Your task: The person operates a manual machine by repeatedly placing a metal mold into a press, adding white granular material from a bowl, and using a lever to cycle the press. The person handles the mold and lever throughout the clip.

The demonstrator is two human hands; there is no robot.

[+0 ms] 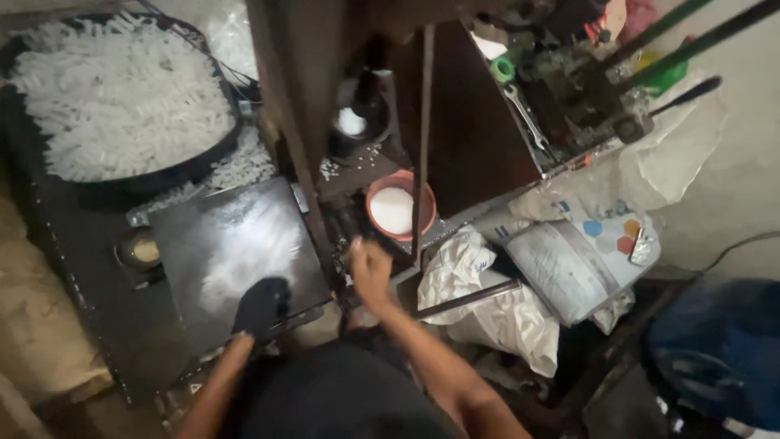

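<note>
The left hand wears a dark glove and rests on the near edge of a shiny dark metal plate; I cannot tell how its fingers sit. The right hand is blurry, fingers curled, just below an orange bowl of white powder.

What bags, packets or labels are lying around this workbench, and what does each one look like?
Large sack: right of the right hand, lying on its side; white, plump, with blue, orange and red hexagon marks.
Crumpled bag: between that hand and the sack; white, wrinkled plastic.
Clear plastic sheet: upper right, below the machine; translucent white.
No screens or signs show.
</note>
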